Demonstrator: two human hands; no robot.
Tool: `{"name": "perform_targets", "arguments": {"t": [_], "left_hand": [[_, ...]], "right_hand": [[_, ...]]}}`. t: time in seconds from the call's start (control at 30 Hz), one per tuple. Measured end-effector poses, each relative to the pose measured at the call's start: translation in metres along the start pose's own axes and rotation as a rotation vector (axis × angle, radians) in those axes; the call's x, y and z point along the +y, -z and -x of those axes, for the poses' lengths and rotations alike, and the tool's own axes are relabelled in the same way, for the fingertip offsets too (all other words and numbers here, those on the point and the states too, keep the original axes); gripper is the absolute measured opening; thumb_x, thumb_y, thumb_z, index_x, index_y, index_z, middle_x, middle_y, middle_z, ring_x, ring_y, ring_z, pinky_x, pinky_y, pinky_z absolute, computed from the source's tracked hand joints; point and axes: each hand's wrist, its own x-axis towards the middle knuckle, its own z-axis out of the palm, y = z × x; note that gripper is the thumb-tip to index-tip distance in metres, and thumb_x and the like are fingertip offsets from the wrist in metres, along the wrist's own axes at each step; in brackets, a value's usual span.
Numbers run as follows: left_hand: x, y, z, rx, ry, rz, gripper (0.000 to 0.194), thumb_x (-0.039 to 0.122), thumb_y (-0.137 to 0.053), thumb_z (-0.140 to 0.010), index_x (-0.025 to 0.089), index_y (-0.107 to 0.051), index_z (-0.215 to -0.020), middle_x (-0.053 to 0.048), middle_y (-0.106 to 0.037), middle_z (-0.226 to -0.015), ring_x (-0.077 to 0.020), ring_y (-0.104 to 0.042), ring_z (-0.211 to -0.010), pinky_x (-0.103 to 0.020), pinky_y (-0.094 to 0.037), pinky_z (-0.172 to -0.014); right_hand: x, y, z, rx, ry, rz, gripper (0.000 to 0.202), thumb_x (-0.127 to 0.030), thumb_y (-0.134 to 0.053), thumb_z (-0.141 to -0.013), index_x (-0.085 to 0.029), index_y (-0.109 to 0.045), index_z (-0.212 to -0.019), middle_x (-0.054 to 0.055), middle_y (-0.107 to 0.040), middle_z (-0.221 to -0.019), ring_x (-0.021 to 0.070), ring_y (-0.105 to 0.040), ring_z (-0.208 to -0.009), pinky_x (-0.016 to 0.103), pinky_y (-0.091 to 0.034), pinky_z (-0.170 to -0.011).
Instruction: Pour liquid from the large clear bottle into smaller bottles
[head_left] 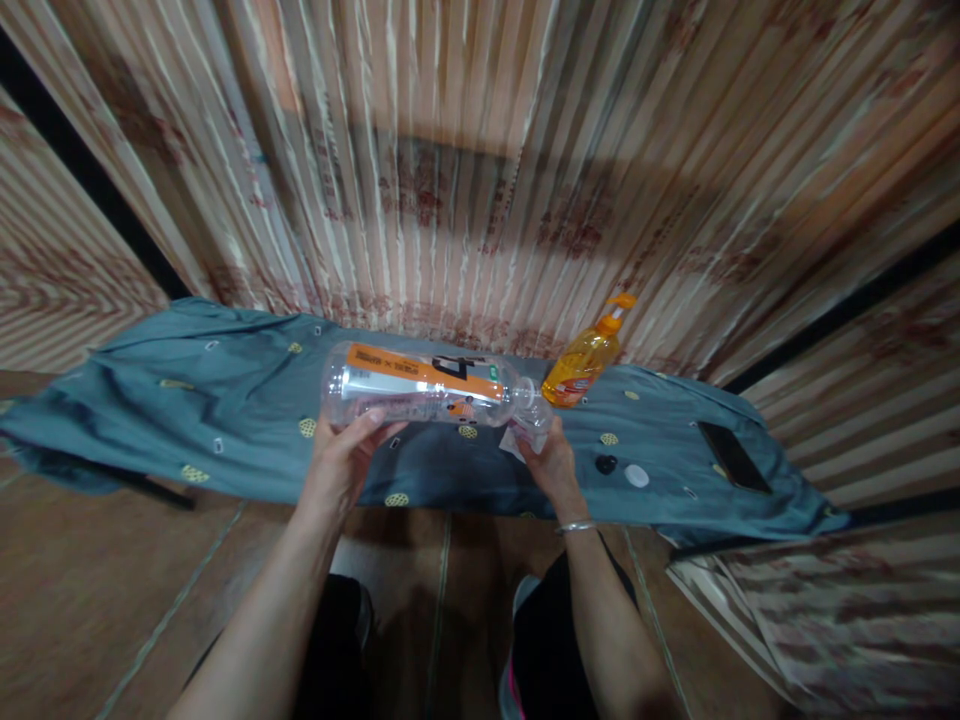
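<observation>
A large clear plastic bottle (420,385) with an orange and silver label lies sideways in the air above the cloth. My left hand (346,455) is closed round its base end from below. At the neck end, my right hand (551,460) grips a small clear plastic piece (534,410) that meets the bottle's mouth; a pale tissue-like scrap (517,442) shows beside these fingers. Just behind my right hand stands an orange pump bottle (585,362), holding yellow-orange liquid.
Teal patterned cloth (255,400) covers the narrow table. A black cap (606,464), a white disc (637,476) and a dark phone-like slab (733,457) lie on the right. Striped curtains hang behind, with black poles at both sides.
</observation>
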Motion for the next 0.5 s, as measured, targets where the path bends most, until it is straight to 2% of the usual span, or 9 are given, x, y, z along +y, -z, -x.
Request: {"name": "perform_targets", "arguments": {"t": [0.5], "left_hand": [[-0.0007, -0.0006, -0.0003, 0.004, -0.005, 0.003, 0.06, 0.027, -0.096, -0.047, 0.022, -0.072, -0.102, -0.001, -0.078, -0.09, -0.0242, -0.075, -0.084, -0.034, -0.064, -0.072]], "right_hand": [[0.0005, -0.0007, -0.0001, 0.011, 0.005, 0.004, 0.042, -0.028, -0.066, -0.079, -0.022, -0.054, -0.119, 0.011, -0.074, -0.111, 0.0326, -0.073, -0.105, 0.044, -0.06, -0.085]]}}
